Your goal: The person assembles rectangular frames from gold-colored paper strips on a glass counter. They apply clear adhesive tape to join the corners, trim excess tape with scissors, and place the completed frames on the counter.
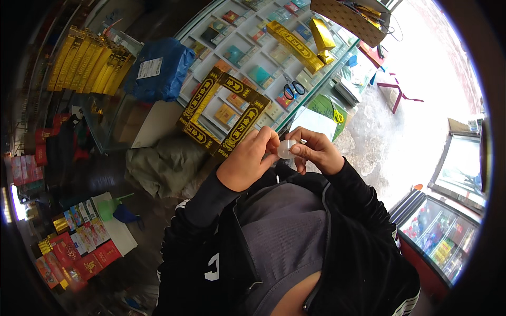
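In front of my chest, both hands meet at a small round translucent white thing that looks like a roll of clear tape (286, 149). My left hand (249, 159) has its fingers curled and pinched at the roll's left side. With thumb and fingers closed on its right side, my right hand (318, 150) grips the roll. Just beyond my left hand, a square black-and-gold cardboard frame (252, 114) lies on the glass display counter (196, 27). Small boxes show through its open middle. Dark-handled scissors (293, 90) rest on the glass past the hands.
A gold strip-shaped packet (295, 46) and a gold box (321, 34) lie farther back, near a brown carton (350, 21). Yellow-handled scissors (337, 113) are at right. A blue wrapped parcel (161, 68) and several upright gold packets (87, 60) stand left.
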Demonstrator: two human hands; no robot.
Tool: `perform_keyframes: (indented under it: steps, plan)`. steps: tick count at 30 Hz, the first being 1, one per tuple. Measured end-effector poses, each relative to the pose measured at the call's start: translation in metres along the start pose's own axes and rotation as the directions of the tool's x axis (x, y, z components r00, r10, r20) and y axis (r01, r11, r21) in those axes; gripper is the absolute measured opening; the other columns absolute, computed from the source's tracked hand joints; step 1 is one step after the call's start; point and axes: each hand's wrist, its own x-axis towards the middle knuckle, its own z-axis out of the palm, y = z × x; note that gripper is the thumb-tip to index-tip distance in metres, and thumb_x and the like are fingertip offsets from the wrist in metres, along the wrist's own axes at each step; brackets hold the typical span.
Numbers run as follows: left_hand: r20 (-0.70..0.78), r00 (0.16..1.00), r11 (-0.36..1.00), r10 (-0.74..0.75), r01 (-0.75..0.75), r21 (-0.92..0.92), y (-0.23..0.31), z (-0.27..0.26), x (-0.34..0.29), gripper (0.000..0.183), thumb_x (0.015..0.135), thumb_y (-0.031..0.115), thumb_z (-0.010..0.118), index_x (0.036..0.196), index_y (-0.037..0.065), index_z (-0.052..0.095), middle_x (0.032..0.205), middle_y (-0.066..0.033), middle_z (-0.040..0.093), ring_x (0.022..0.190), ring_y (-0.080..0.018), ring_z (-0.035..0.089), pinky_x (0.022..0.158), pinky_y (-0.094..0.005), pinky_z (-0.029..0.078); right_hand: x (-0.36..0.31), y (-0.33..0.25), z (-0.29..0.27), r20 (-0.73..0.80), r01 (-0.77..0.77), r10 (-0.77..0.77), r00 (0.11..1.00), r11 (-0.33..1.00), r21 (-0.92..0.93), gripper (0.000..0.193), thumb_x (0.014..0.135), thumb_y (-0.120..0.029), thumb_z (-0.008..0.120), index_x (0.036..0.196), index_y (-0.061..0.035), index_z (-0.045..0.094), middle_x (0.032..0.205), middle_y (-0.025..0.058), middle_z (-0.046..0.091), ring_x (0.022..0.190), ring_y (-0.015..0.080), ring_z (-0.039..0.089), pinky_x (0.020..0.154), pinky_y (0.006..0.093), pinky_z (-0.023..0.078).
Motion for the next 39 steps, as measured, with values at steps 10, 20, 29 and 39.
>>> perform_keyframes:
  steps: [10, 20, 29, 39]
  plan:
    - [-0.123, 0.984, 0.990, -0.126, 0.117, -0.079, -0.013, -0.021, -0.018, 0.041, 0.091, 0.017, 0.074, 0.123, 0.004, 0.051, 0.108, -0.0107, 0.070, 0.097, -0.0218, 0.067, 0.089, -0.0357, 0.050, 0.013, 0.007, -0.023, -0.119, 0.025, -0.041, 0.992, 0.990, -0.137, 0.027, 0.096, -0.022, 0.073, 0.107, -0.0028, 0.057, 0.086, 0.0025, 0.060, 0.066, 0.0102, 0.063, 0.057, 0.0246, 0.050]
    - [-0.836, 0.286, 0.721, -0.468, 0.671, -0.174, -0.245, -0.024, -0.066, 0.106, 0.085, 0.052, 0.077, 0.153, -0.009, 0.022, 0.151, -0.0313, 0.034, 0.140, -0.0407, 0.036, 0.114, -0.0483, 0.033, 0.083, 0.043, -0.106, -0.279, 0.029, -0.688, 0.670, 0.400, -0.916, 0.021, 0.089, -0.018, 0.078, 0.103, -0.0069, 0.068, 0.117, 0.0106, 0.053, 0.074, 0.0174, 0.061, 0.068, 0.0317, 0.053]
    - [-0.614, 0.353, 0.697, -0.706, 0.192, -0.690, -0.271, -0.011, -0.050, 0.061, 0.090, 0.034, 0.079, 0.130, -0.005, 0.054, 0.118, -0.0129, 0.066, 0.101, -0.0184, 0.066, 0.077, -0.0352, 0.056, 0.155, 0.052, -0.111, -0.195, 0.002, -0.737, 0.647, 0.257, -0.966, 0.017, 0.087, -0.012, 0.071, 0.103, -0.0090, 0.066, 0.126, 0.0141, 0.049, 0.092, 0.0342, 0.066, 0.079, 0.0431, 0.056]
    - [-0.668, 0.563, 0.705, -0.487, -0.197, -0.681, -0.193, -0.050, -0.093, 0.040, 0.096, 0.015, 0.072, 0.131, 0.002, 0.057, 0.117, -0.0099, 0.069, 0.105, -0.0213, 0.070, 0.088, -0.0337, 0.056, 0.235, 0.047, -0.147, -0.146, -0.251, -0.632, 0.761, -0.079, -0.965, 0.018, 0.086, -0.013, 0.070, 0.104, -0.0108, 0.067, 0.126, 0.0138, 0.049, 0.101, 0.0344, 0.064, 0.081, 0.0442, 0.057]
